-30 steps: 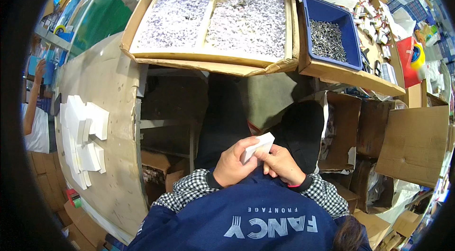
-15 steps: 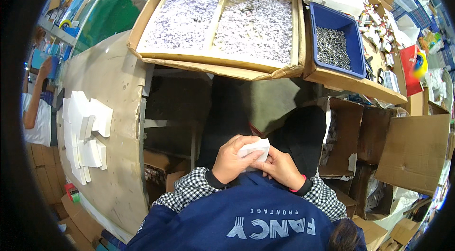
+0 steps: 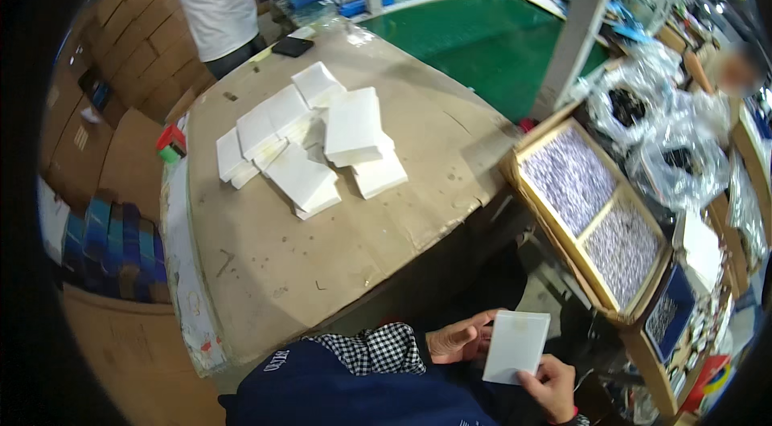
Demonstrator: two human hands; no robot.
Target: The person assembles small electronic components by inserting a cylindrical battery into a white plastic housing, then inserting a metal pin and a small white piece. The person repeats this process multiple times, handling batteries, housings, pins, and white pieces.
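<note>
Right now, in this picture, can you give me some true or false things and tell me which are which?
1. The right hand grips a flat white piece. True.
2. The white stacks lie on the floor. False: they lie on the brown tabletop.
3. The divided tray has two compartments. True.
4. The tub beside that tray is yellow. False: it is blue.
5. A flat black thing lies on the tabletop. True.

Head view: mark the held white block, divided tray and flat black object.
White block (image 3: 517, 346): head view, middle of its broad face.
Divided tray (image 3: 601, 212): head view, on its centre divider.
Flat black object (image 3: 292, 47): head view, middle of its top.
</note>
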